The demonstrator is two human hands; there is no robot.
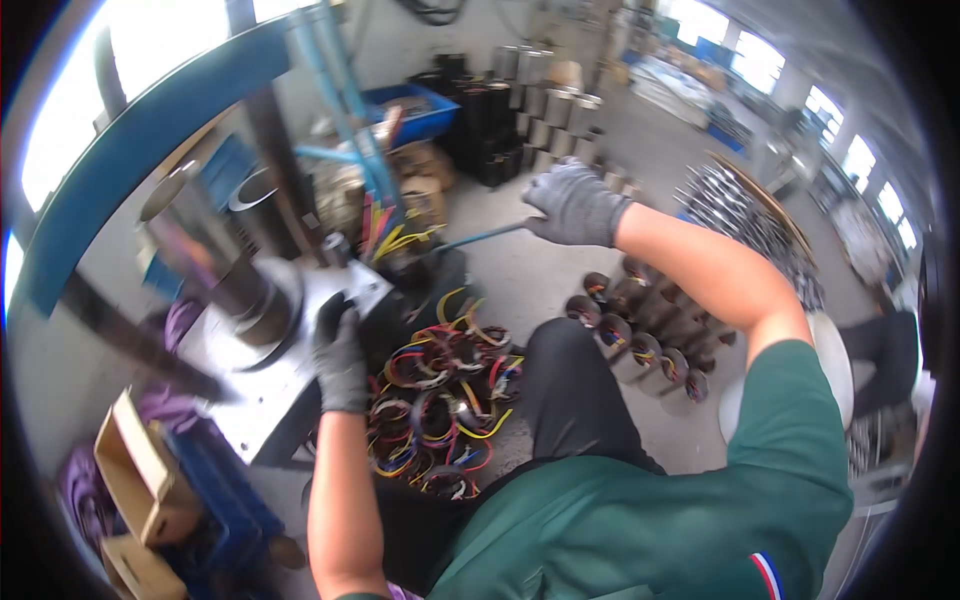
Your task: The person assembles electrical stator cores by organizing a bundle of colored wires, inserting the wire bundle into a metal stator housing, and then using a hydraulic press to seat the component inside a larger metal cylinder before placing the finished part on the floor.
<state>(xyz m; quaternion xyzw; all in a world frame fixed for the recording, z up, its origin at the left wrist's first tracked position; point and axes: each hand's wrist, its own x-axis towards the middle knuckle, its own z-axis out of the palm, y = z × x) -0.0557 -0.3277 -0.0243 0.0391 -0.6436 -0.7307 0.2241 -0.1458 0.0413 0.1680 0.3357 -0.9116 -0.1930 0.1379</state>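
Observation:
My right hand, in a grey glove, is raised ahead of me and closed round the end of a thin blue rod. The rod runs left toward a bundle of yellow and red wires. My left hand, gloved too, lies at the right edge of a shiny metal plate; its fingers are dark and blurred, so their grip is unclear. On that plate a polished metal tube stands upright in a round base. Right of my left hand sit several wire-wound rings with coloured leads.
A blue frame arches over the plate. Several metal tubes with wires inside stand on the floor beyond my knee. Farther off are a blue bin, stacked cylinders and a pile of metal rods. Cardboard boxes sit lower left.

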